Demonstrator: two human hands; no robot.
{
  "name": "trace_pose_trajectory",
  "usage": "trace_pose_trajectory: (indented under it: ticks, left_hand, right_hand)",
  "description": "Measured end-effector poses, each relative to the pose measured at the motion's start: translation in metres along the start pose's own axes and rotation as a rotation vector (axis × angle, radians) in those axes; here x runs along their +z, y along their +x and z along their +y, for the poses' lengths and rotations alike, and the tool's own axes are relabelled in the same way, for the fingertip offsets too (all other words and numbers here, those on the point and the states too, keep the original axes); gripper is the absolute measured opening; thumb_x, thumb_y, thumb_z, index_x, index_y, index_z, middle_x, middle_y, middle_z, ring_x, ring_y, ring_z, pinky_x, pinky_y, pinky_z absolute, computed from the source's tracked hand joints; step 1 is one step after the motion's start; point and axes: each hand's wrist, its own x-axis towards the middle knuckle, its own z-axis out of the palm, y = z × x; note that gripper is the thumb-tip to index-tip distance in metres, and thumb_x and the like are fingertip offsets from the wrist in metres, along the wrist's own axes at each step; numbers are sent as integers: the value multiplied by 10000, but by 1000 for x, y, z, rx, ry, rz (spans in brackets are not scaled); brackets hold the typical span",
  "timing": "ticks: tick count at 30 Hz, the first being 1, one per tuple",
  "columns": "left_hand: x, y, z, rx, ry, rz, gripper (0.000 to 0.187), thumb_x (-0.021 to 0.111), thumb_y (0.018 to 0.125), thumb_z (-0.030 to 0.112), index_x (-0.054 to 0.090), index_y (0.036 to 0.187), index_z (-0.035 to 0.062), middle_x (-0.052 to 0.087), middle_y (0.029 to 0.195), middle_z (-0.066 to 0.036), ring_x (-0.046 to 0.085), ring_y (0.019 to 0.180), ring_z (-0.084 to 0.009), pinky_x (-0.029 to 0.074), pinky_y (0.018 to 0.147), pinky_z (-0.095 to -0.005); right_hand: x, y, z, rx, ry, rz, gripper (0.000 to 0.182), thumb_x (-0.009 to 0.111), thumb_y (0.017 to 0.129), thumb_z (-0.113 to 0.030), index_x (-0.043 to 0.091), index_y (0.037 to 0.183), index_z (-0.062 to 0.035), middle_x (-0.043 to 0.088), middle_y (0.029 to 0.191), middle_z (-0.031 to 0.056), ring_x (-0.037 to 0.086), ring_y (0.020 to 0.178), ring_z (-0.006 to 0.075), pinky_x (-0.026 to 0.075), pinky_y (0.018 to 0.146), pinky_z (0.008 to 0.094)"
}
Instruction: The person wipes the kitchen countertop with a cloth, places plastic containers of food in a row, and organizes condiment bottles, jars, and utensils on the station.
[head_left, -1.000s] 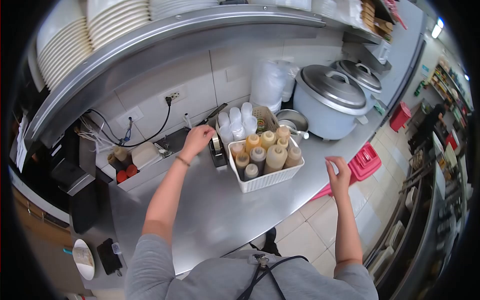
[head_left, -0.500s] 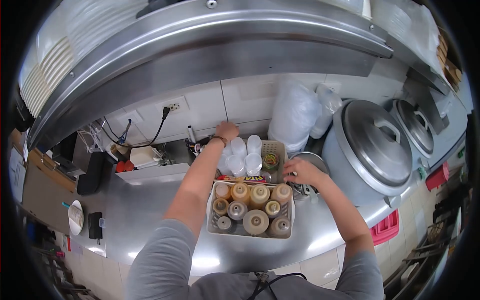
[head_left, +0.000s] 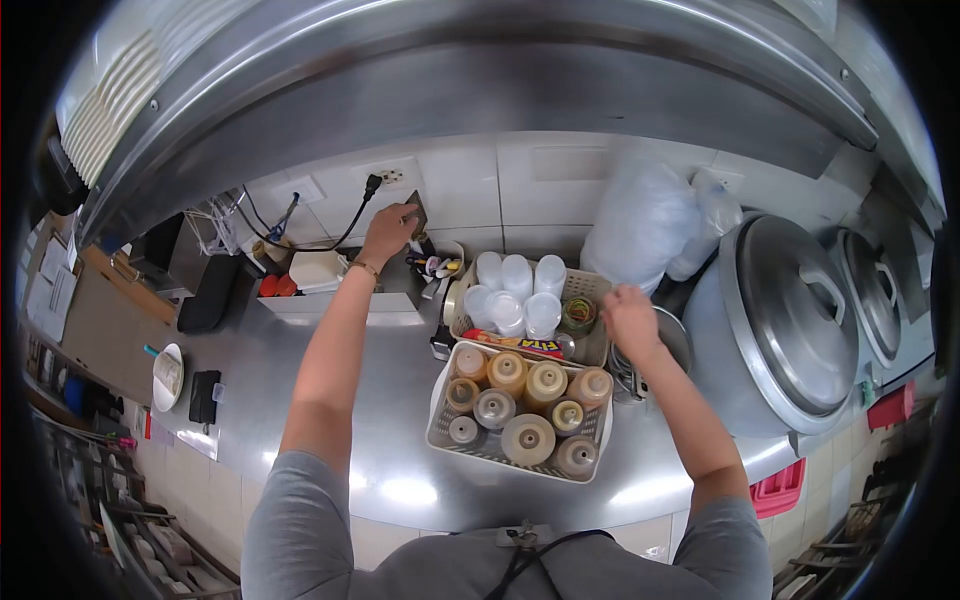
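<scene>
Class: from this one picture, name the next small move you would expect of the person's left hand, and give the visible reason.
Probably closing the fingers and lifting: the left hand is stretched to the back wall, on a dark flat item whose identity is unclear, while the right hand hovers by the metal bowl.

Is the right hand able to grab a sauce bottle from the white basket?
Probably yes. The right hand hovers just behind the white basket, and the sauce bottle tops stand open with nothing covering them.

The left hand (head_left: 389, 228) is shifting leftward along the back wall, away from the cups (head_left: 515, 290). The right hand (head_left: 630, 320) is lifting slightly beside the metal bowl (head_left: 672, 340).
</scene>
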Motion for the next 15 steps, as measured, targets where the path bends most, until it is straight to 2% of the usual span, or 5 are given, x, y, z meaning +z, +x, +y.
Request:
trace_pose_trajectory:
  ticks: [1, 3, 4, 7, 15]
  left_hand:
    - [-3, -5, -2, -36, -20, -12, 301, 579, 772, 162, 602, 1049, 48, 603, 950, -141, 580, 750, -264, 468, 713, -318]
    - [-9, -16, -3, -74, -39, -30, 315, 591, 770, 159, 594, 1065, 50, 601, 958, -141, 582, 744, -251, 470, 706, -314]
    - [-12, -20, -1, -92, -75, -52, 337, 587, 766, 166, 583, 1083, 52, 595, 991, -144, 583, 775, -270, 472, 715, -330]
    - [-9, -31, 4, -110, -133, -65, 389, 587, 761, 168, 551, 1131, 54, 577, 1058, -147, 584, 804, -284, 477, 724, -340]
    - [5, -32, 20, -135, -129, -66, 450, 589, 760, 175, 508, 1180, 32, 516, 1189, -158, 584, 854, -298, 477, 759, -335]
  right_hand:
    - [2, 4, 0, -6, 2, -2, 159, 633, 711, -153, 557, 779, -31, 619, 856, 136, 569, 892, 263, 463, 774, 357]
    - [17, 9, 9, 259, 150, -196, 211, 631, 703, -133, 512, 826, -11, 613, 732, 183, 611, 763, 333, 491, 673, 420]
    - [48, 12, 23, 156, 210, -62, 259, 645, 689, -118, 499, 868, -2, 604, 668, 200, 610, 662, 379, 497, 601, 457]
    - [40, 32, 11, 253, 195, -66, 193, 587, 695, -50, 483, 855, -19, 597, 679, 210, 599, 669, 383, 483, 610, 469]
    - [54, 60, 5, 250, 149, -36, 240, 605, 689, -43, 495, 900, -20, 612, 737, 215, 616, 723, 373, 505, 632, 446]
